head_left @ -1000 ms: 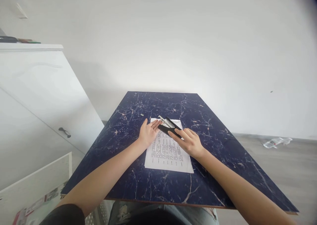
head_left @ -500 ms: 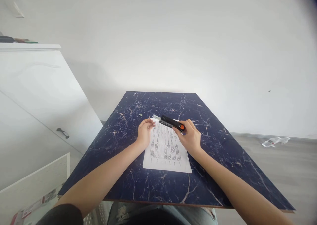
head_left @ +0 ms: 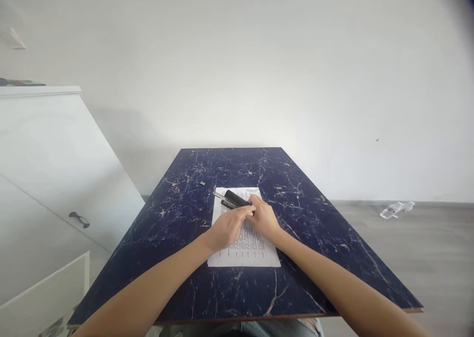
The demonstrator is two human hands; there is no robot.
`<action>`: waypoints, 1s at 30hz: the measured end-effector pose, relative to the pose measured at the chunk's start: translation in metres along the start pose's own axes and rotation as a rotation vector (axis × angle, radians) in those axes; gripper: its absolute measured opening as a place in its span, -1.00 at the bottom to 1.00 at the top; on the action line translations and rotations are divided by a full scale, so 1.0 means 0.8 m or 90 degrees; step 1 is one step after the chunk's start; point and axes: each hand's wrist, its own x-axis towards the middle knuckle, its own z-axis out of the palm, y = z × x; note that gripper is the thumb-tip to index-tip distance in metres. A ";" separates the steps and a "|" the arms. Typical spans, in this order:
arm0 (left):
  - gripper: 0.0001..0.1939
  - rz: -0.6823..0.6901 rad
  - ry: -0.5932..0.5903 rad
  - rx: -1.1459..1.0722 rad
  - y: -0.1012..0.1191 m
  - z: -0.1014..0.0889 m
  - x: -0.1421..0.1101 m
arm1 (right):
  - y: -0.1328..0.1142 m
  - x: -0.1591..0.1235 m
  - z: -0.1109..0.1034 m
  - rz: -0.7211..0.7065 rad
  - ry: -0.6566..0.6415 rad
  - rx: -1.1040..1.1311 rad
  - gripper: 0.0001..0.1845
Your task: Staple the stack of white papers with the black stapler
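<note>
A black stapler (head_left: 236, 197) is held over the printed sheets of paper (head_left: 255, 248), its metal magazine sticking out at the far left end. My right hand (head_left: 263, 219) is closed round the stapler's rear part. Reaching in from the left, my left hand (head_left: 226, 229) has its fingers pinched at the same rear end, against the right hand's fingers. The fingers cover that end of the stapler. Beneath both hands the paper lies flat on the dark blue marbled table (head_left: 177, 268).
Beyond the paper's upper left corner lies a tiny pale piece (head_left: 202, 183). A white cabinet (head_left: 48, 159) with a dark handle (head_left: 79, 219) stands left of the table. Crumpled clear plastic (head_left: 397, 209) lies on the floor at right, by the wall.
My left hand, earlier open by the stapler's front, has moved to its rear end and closed there. The stapler was turned over and drawn nearer. The view has shifted.
</note>
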 end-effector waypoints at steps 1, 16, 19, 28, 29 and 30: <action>-0.80 0.000 -0.008 0.019 -0.002 -0.001 0.001 | 0.001 0.000 0.002 -0.010 -0.004 -0.003 -0.90; -0.77 0.219 0.058 0.458 -0.019 -0.054 0.019 | 0.000 0.005 -0.028 -0.168 0.037 0.096 -0.38; -0.87 0.268 -0.028 0.539 -0.016 -0.053 0.020 | -0.001 0.000 -0.037 -0.355 0.015 0.036 -0.53; -0.85 0.399 -0.078 0.595 -0.008 -0.052 0.022 | 0.014 0.005 -0.037 -0.526 0.106 -0.043 -0.56; -0.84 0.406 -0.057 0.612 -0.008 -0.060 0.024 | 0.019 0.010 -0.041 -0.485 0.124 -0.033 -0.58; -0.83 0.401 -0.022 0.636 -0.006 -0.071 0.027 | 0.027 0.016 -0.046 -0.420 0.147 -0.021 -0.62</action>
